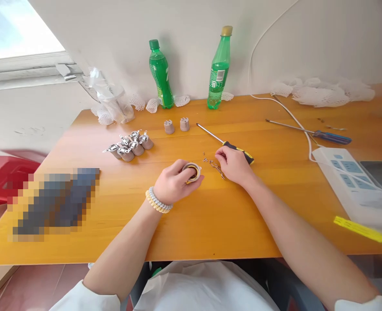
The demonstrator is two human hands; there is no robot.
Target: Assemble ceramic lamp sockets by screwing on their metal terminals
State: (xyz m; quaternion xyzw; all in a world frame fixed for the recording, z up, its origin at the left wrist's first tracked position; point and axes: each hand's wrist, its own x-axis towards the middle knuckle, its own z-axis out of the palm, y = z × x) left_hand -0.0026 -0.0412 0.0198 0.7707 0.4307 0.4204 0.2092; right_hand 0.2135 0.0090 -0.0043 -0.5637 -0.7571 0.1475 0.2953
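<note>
My left hand (174, 181) is closed around a greyish lamp socket (195, 166), its round open end turned toward the right and brass-coloured metal showing inside. Just right of it lie several small screws (205, 160) and a few thin metal brackets (221, 172). Over these, my right hand (234, 164) has its thumb and fingertips pinched together; whatever is between them is too small to make out. A screwdriver (242, 153) with a black and yellow handle lies by the right hand, partly behind it. Two lamp sockets without brackets, one of them a grey socket (184, 124), stand farther back.
Several sockets with metal brackets (131, 147) are grouped at left. Green bottles (161, 75) stand by the wall. On the right lie a blue-handled screwdriver (331, 137), a white power strip (333, 177), a cable and a yellow strip (362, 231). Foam netting (320, 95) lines the back.
</note>
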